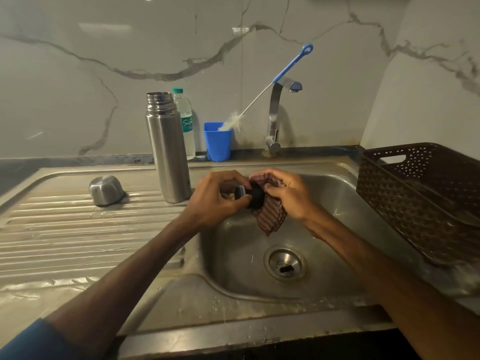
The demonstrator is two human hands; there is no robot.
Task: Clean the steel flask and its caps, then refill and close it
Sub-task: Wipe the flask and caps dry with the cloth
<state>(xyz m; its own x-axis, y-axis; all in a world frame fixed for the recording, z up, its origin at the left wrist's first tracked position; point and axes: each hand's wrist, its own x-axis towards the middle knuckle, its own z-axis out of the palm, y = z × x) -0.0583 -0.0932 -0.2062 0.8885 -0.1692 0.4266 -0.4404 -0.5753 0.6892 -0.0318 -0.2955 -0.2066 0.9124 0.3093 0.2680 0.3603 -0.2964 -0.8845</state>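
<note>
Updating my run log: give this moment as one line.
left hand: holds stopper; right hand: holds cloth on stopper; flask: upright, open; cup: inverted

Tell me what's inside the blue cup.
A bottle brush stands in the blue cup, bristles down, blue handle leaning toward the tap. The cup's wall hides its tip and anything else inside.

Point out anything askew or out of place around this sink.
The bottle brush sits askew: only its bristle tip is in the blue cup, and its handle leans sideways, seemingly against the tap.
</note>
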